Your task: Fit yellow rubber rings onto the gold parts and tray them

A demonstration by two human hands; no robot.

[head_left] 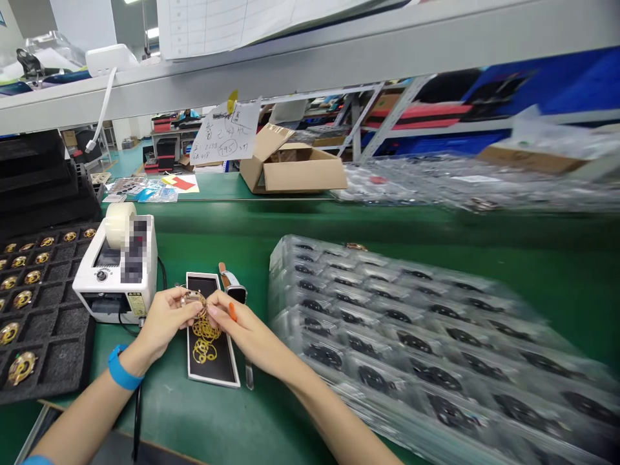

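Observation:
My left hand (167, 318) grips a gold-coloured watch case (194, 298) between thumb and fingers, above a white-rimmed tray (213, 380). Against the case's right side, my right hand (237, 323) is closed in a pinch. A slim orange-ended tool (233, 312) sticks up from its fingers; the rest of that tool is hidden. Several thin yellow rings (206, 349) lie in the tray's black bed, below the hands. Right behind my right hand lies a wristwatch (236, 292) with a brown and pale strap.
A white tape dispenser (116, 265) stands left of the tray. Black foam trays (61, 361) with several gold watch cases are at far left. Stacked clear plastic trays (387, 336) holding dark parts cover the right side. An opened cardboard box (305, 175) sits behind, under a shelf beam (300, 61).

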